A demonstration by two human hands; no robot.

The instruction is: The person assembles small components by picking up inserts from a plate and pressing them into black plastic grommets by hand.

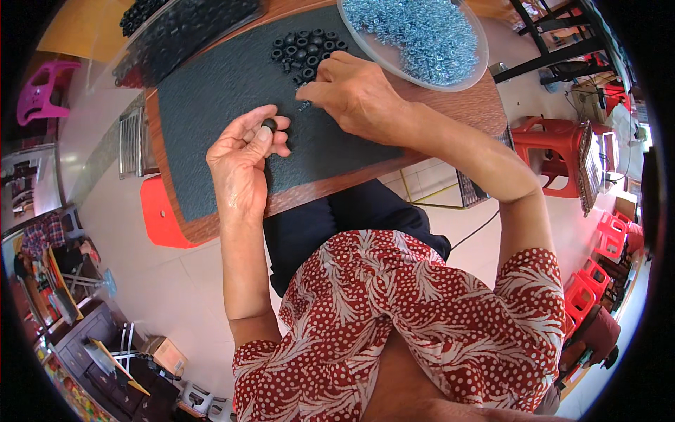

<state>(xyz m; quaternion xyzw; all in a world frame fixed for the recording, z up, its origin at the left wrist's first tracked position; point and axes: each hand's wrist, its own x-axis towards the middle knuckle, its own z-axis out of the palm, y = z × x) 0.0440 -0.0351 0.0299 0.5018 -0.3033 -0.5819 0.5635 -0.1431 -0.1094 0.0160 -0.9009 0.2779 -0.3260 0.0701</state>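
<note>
My left hand [244, 153] is raised over the dark mat [204, 141] and pinches a small round black piece [269, 124] between thumb and fingers. To its right, my right hand [358, 96] reaches low over the mat with thumb and fingertips closed together; what they hold, if anything, is hidden. Beside those fingertips lie a few tiny bluish clear pieces [304, 106]. Just beyond, several small black ring-shaped pieces [304, 50] sit in a loose cluster, some showing a hole in the top.
A round clear tray [484, 49] of tiny bluish pieces stands at the table's far right. At the far left is a clear plastic bin [126, 67] of black pieces. A red stool [162, 211] touches the table's left side; another red stool [545, 151] stands to the right.
</note>
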